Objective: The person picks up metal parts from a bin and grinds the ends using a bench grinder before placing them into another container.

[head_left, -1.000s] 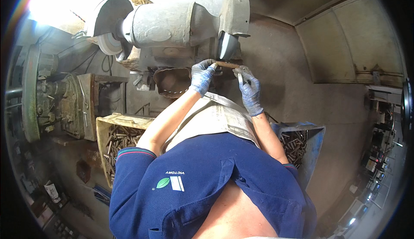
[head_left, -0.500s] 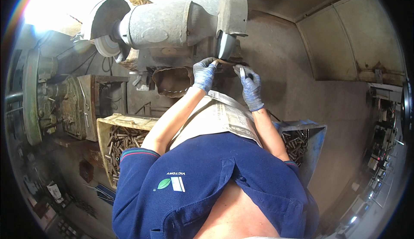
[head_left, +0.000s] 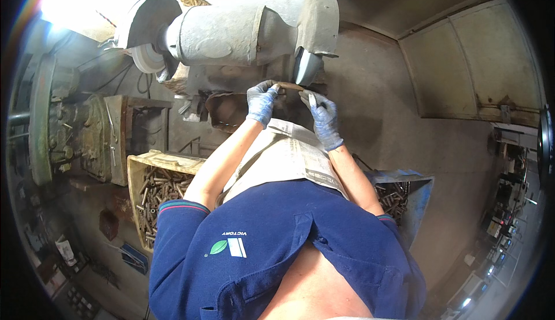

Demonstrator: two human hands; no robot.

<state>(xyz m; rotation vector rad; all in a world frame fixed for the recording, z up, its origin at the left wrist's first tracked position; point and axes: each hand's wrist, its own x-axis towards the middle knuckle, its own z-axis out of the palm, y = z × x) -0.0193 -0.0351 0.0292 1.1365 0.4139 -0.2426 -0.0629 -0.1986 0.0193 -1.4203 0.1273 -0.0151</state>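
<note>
A thin brownish metal rod (head_left: 291,86) spans the gap between my two gloved hands. My left hand (head_left: 262,103), in a blue-grey work glove, pinches its left end. At the other end, the fingers of my right hand (head_left: 322,118) close on the rod in a matching glove. Just beyond the rod's right part is the grey grinding wheel (head_left: 307,69) of a bench grinder (head_left: 222,37). Whether rod and wheel touch, I cannot tell.
A second, pale wheel (head_left: 148,60) sits at the grinder's left end. Small metal cylinders fill a yellowish bin (head_left: 134,184) on my left and a blue bin (head_left: 421,207) on my right. Newspaper (head_left: 289,147) covers my lap. Rusty machinery (head_left: 95,135) stands far left.
Both hands have shifted left relative to the grinding wheel, carrying the rod along. More of the rod now shows between them, and the view itself has moved slightly.
</note>
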